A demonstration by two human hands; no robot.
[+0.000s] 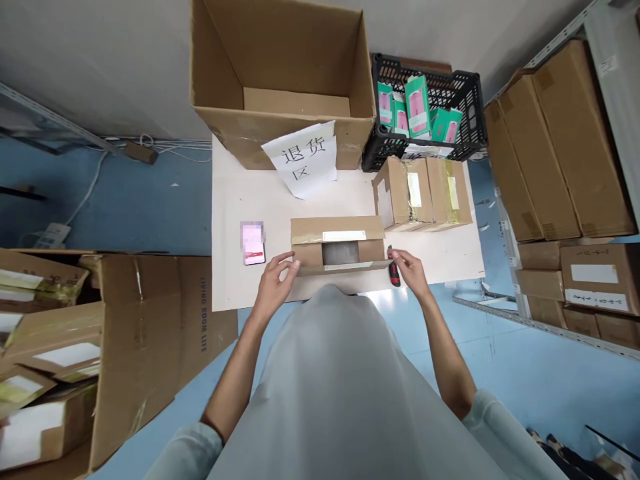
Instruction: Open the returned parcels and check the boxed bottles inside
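Note:
A small cardboard box (310, 230) lies in front of me on the white table, its top flaps parted over a dim grey interior. Thumb and fingers of my left hand (276, 281) pinch the left end of its near flap. At the opposite end, my right hand (411, 270) grips the same flap between thumb and fingertips. A red and black utility knife (395, 273) rests on the table right beside my right fingers. Left of the box lies a phone (253, 243) with a lit pink screen.
A large open carton (285, 137) with a paper sign (306, 160) stands at the back. Beside it, a black crate (467, 120) holds green and pink boxes. Two taped cartons (423, 197) sit below. Another big carton (150, 320) is at left; shelved boxes (560, 147) line the right.

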